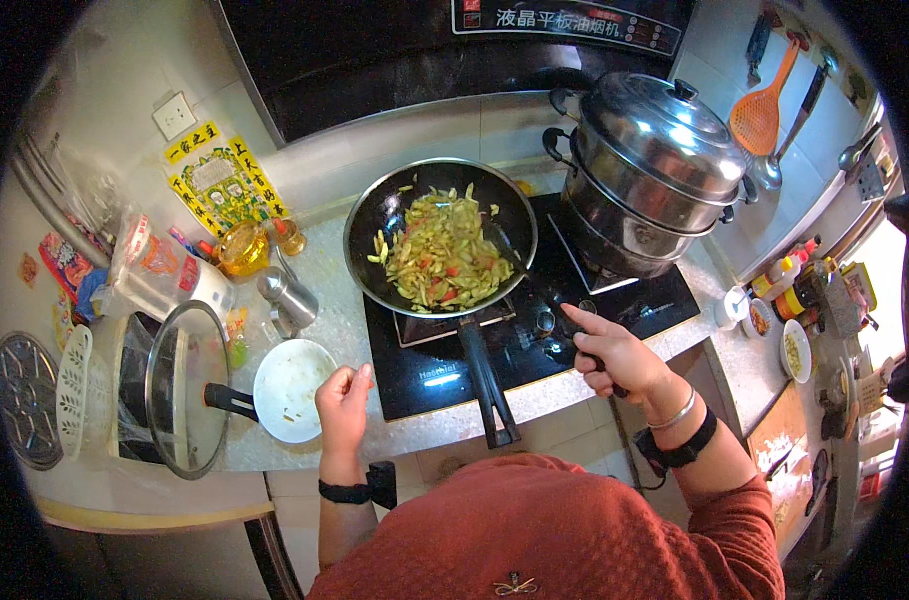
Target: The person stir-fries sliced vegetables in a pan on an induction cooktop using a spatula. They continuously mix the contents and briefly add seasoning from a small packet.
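Note:
My right hand (621, 358) grips the black handle of a spatula (541, 287), its index finger stretched along the handle. The spatula's far end reaches into the right side of a black frying pan (361, 232), where the food partly hides it. Inside the pan lie sliced green vegetables (443, 251) with red pieces. The pan sits on the left burner of a black gas stove (424, 390), its own black handle (488, 386) pointing towards me with no hand on it. My left hand (343, 409) is curled shut beside a white plate (289, 394) with food bits on it.
A steel steamer pot (649, 180) with its lid on stands on the right burner. At left, a glass lid (188, 397) stands on edge near a steel shaker (288, 296) and an oil jug (244, 247). Bowls, bottles and a cutting board (781, 442) line the right counter.

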A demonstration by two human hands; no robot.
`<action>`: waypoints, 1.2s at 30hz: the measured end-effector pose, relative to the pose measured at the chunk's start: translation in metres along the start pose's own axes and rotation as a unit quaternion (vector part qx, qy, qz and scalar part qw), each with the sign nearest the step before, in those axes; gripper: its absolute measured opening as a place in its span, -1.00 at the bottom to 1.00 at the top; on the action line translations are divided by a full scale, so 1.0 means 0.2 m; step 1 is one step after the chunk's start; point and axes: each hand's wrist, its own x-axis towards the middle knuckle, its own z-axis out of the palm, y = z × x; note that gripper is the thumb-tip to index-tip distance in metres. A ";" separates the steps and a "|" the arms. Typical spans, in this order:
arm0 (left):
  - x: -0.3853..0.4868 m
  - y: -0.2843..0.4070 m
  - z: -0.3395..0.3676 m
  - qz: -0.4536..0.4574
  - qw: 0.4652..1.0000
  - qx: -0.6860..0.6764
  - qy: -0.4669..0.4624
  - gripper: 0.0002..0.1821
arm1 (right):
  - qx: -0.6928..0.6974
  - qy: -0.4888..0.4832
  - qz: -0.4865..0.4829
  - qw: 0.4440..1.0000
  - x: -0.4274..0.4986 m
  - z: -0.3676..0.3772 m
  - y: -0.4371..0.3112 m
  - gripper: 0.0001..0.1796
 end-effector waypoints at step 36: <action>0.14 -0.16 -0.18 -0.053 0.998 -0.045 0.004 -0.62 | -0.691 -0.049 0.002 0.722 -0.21 0.14 -0.96 -0.54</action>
